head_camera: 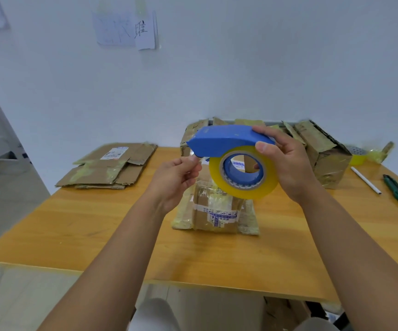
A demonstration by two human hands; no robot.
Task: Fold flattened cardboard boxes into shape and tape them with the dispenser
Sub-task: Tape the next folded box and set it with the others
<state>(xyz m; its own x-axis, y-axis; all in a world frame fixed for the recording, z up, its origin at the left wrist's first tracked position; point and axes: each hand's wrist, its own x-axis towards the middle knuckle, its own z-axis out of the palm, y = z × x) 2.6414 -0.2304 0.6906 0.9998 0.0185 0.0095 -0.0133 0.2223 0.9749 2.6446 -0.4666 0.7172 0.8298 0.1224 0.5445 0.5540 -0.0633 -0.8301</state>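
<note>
The dispenser (226,142) is up in the air over the middle of the table (97,230), blue shell on top, yellow tape roll (243,173) slung beneath. The right hand (288,163) has it clamped, thumb on the near face, fingers curled over the back of the shell. That's the sensible hold: hard plastic, rigid, nothing to crush. The left hand (176,177) is pinching at the cutter end, fingertips closed on what looks like the loose tape end (clear film, hard to make out).

That tail will be light, limp and sticky, likely to curl back on itself, so a taut pull straight out seems the way.

Directly below sits a small box (217,211), folded up and glossy with tape, standing on the table. Cardboard like that is light and will slide under pressure; it probably needs steadying.

Further out: a flat stack (112,166) at far left, taped boxes (322,154) along the back right, then a white pen (365,180) and a green knife (396,188) at the right edge.
</note>
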